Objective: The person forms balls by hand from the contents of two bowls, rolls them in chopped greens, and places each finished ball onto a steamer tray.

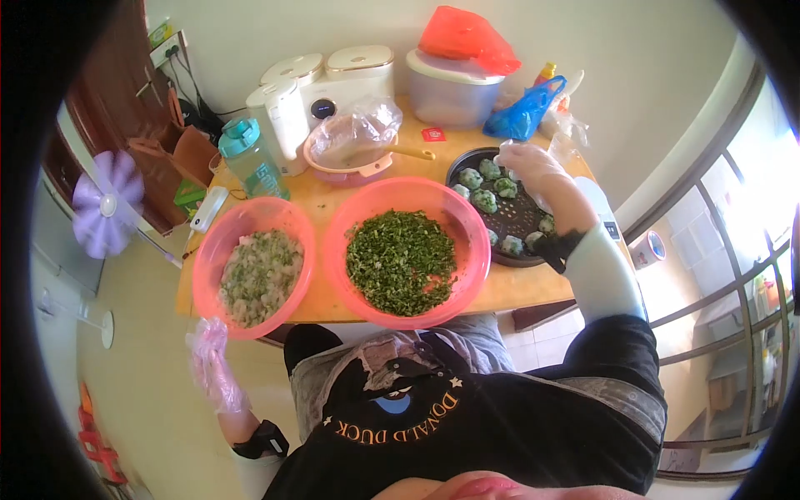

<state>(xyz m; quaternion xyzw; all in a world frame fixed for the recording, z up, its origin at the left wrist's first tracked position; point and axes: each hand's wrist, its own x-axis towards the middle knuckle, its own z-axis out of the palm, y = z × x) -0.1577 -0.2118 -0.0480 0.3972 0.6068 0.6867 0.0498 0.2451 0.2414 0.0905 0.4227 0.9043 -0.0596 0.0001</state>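
White fan with purple blades (pixel 108 204) on floor, left. Clear bottle with turquoise lid (pixel 259 171), far left, near white appliance with round dark display (pixel 358 82). Far side: translucent lidded tub (pixel 454 102), crumpled red plastic bag (pixel 468 40) on top; blue plastic bag (pixel 525 115) just right.

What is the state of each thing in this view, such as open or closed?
Left pink bowl: uncovered, holding pale mixture
Middle pink bowl: uncovered, holding chopped greens
Black pan: uncovered, partly filled with green balls
Water bottle: upright, lid closed
Large tub: lid on, red bag on top
White machine: display lit, lids closed
Blue bag: crumpled
Left hand: gloved, near bowl
Right hand: gloved, over pan
Fan: upright, spinning unclear
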